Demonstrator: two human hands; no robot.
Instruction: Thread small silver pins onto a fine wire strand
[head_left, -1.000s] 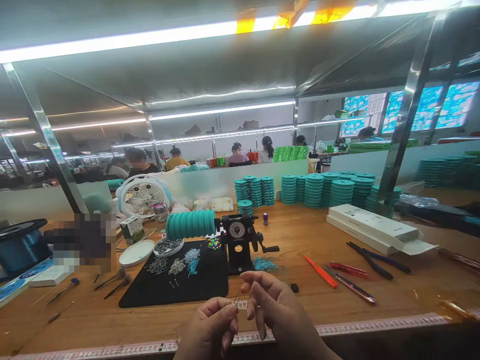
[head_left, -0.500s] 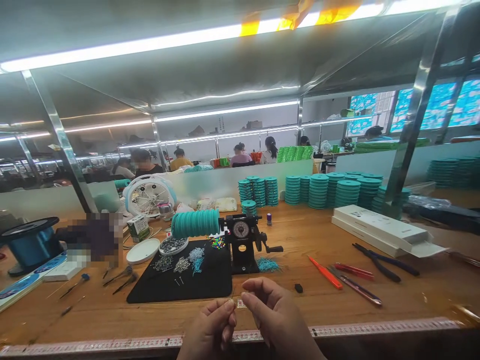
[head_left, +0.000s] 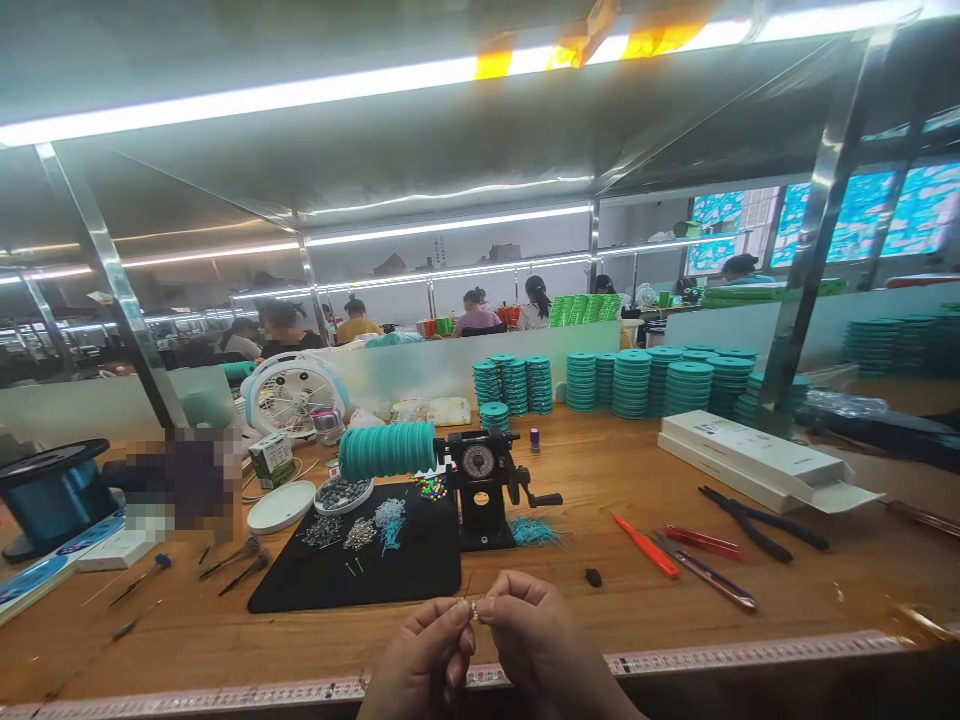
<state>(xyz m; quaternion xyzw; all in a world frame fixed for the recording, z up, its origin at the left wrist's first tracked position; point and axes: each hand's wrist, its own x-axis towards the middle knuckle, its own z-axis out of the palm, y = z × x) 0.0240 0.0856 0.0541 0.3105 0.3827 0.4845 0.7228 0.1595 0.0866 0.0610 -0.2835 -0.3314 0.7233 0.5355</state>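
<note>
My left hand [head_left: 426, 645] is closed in a pinch at the table's front edge, with a tiny, thin thing at its fingertips, too small to name. Right beside it, my right hand [head_left: 536, 640] also pinches, its thumb and forefinger meeting the left fingertips. Beyond them lies a black mat [head_left: 300, 590] with small heaps of grey, silvery and pale blue parts [head_left: 390, 513]. At the mat's right stands a black hand-cranked winder [head_left: 484, 500] carrying a row of teal spools [head_left: 386, 450].
Stacks of teal spools [head_left: 631, 385] stand at the back. On the right lie a white box [head_left: 750, 455], pliers [head_left: 750, 525], an orange pen-like tool [head_left: 646, 547] and red tweezers [head_left: 701, 540]. A fan [head_left: 292, 395] and a big blue wire spool [head_left: 56, 500] are on the left. A measuring tape [head_left: 675, 655] lines the front edge.
My right fingers have closed and come over to the left fingertips; before, they were slightly apart. The left hand keeps its pinch. The view has shifted slightly.
</note>
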